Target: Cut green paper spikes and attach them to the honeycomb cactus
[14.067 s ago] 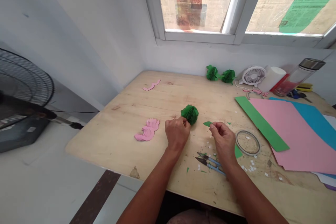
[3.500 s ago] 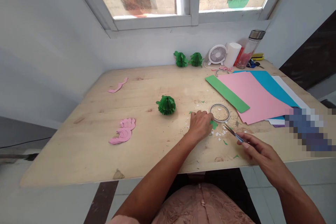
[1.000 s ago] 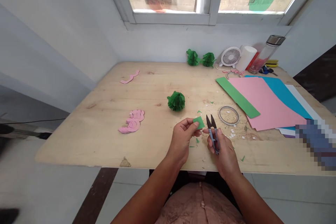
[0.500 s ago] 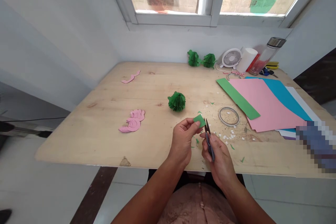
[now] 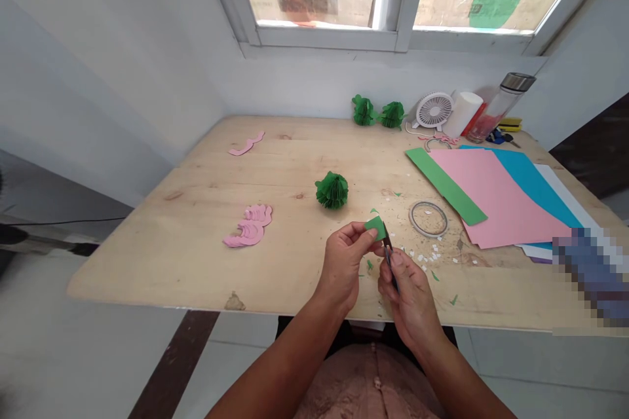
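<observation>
Between the thumb and fingers of my left hand [image 5: 344, 262] is a small square piece of green paper [image 5: 375, 228]. My right hand [image 5: 407, 285] grips a pair of scissors [image 5: 388, 245], its dark blades pointing up and away from me at the paper's right edge. The handles are partly hidden by my fingers. Just beyond my left hand stands a green folded-paper ball [image 5: 331, 190] on the wooden table [image 5: 191, 262]. Green and white paper scraps [image 5: 426, 256] lie scattered right of the scissors.
A roll of tape [image 5: 428, 218] lies right of my hands, beside pink [image 5: 496, 200], green, blue and white sheets. Pink wavy cutouts [image 5: 249, 228] are at left. Two green paper pieces [image 5: 363, 110], a small fan [image 5: 434, 110] and a bottle [image 5: 501, 108] stand along the wall.
The scissor blades, spread apart half a second ago, have come together at the green paper's edge. The paper has turned slightly in my left hand. Both hands stay in nearly the same place.
</observation>
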### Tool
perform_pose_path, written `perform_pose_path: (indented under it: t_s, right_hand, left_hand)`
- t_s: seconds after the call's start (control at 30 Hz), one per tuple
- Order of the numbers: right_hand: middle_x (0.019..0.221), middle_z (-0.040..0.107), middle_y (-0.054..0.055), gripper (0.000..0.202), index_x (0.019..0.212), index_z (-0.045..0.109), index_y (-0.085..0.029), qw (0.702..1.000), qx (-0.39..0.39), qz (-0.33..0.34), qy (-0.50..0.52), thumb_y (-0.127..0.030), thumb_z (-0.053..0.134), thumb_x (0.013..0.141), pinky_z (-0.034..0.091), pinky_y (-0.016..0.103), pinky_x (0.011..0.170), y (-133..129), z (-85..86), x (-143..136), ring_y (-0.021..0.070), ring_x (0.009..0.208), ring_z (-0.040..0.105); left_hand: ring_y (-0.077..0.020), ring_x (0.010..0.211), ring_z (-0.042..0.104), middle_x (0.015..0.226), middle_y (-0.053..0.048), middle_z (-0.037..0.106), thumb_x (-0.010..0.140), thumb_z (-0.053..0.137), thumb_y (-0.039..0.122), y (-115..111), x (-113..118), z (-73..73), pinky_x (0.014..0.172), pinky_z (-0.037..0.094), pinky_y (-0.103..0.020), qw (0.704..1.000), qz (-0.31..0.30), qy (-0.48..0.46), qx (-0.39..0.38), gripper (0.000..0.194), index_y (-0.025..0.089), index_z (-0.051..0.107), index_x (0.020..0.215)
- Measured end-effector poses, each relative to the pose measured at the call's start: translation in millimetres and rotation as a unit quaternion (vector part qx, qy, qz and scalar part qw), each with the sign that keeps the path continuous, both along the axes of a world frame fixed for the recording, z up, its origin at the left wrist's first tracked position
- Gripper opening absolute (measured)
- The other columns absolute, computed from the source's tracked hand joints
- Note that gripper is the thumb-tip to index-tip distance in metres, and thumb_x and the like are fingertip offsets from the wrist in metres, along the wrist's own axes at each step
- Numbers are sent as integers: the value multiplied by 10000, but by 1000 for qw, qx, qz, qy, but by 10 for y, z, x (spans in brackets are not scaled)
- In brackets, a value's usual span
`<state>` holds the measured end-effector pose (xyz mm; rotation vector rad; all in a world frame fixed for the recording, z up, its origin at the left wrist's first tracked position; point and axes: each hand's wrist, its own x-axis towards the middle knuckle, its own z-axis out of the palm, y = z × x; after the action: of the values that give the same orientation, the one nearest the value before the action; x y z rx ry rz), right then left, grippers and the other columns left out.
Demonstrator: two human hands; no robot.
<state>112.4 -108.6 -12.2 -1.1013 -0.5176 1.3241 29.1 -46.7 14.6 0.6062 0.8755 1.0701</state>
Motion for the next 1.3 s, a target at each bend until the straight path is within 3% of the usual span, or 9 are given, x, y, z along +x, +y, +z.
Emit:
perform_pose_path:
  t_s: [0.4,0.67,1.3]
  right_hand:
    - [586,336,-62,311,885,630,-188,1000,-7,-7,5,-489,613,807,141,222,413,6,-36,6,92,492,179]
    - [557,312,-69,342,797,609,-188,1000,-20,-14,-8,-528,628,771,136,222,408,11,-44,10,92,477,174]
    - [527,292,-84,350,841,636,-173,999,-37,-30,-16,-518,632,776,125,216,400,-29,-68,-26,81,456,174]
  left_hand:
    - [-107,535,553,585,19,597,649,717,231,12,1,17,648,433,-265,1000,-11,1,1,155,142,598,692]
    - [-103,525,542,589,15,603,614,738,241,18,-12,31,635,431,-265,1000,-15,1,-13,188,139,598,687]
    - [-99,599,562,649,6,638,568,771,219,33,-47,0,667,464,-251,999,10,-4,-33,174,140,623,613]
